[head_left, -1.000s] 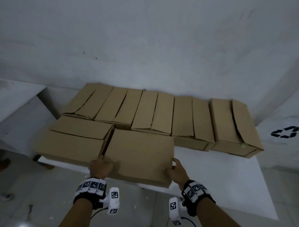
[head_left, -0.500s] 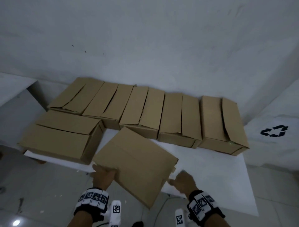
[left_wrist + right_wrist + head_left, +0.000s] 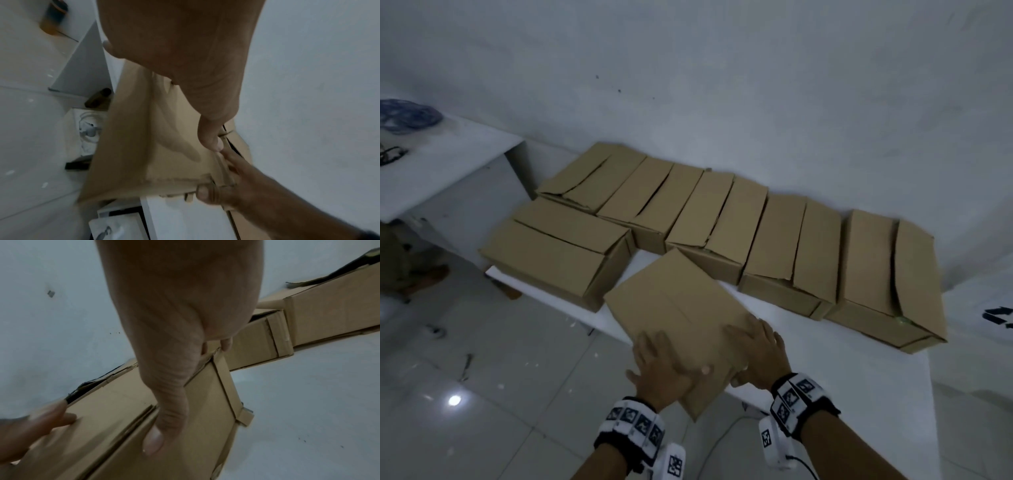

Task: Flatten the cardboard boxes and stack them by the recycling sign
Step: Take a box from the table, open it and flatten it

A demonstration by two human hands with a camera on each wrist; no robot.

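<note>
In the head view, a brown rectangular cardboard box [image 3: 681, 318] is lying turned at an angle on the near edge of a white table [image 3: 808, 370], its near corner jutting past the edge toward six o'clock. The left hand [image 3: 659, 368] is lying flat on the box's near end with its fingers spread and straight. The right hand [image 3: 758, 356] is lying on the box's corner at about four o'clock, fingers extended over the top, thumb down by the side. Four more closed brown cardboard boxes [image 3: 722, 219] are sitting in a row along the white wall at twelve o'clock, and another closed brown box [image 3: 558, 250] is sitting at ten o'clock of the held one. Part of a black recycling symbol [image 3: 999, 317] is showing on a white surface at three o'clock.

In the left wrist view, the left hand [image 3: 185, 56] is pressing palm-down on the cardboard box [image 3: 133, 146], fingers straight, while the right hand [image 3: 232, 183] is gripping the box's corner at five o'clock.

In the right wrist view, the right hand [image 3: 170, 337] is resting on the cardboard box [image 3: 123, 434], its thumb lying along the side panel and fingers reaching over the top edge; the left hand's fingers [image 3: 51, 417] are showing, blurred, at eight o'clock.
</note>
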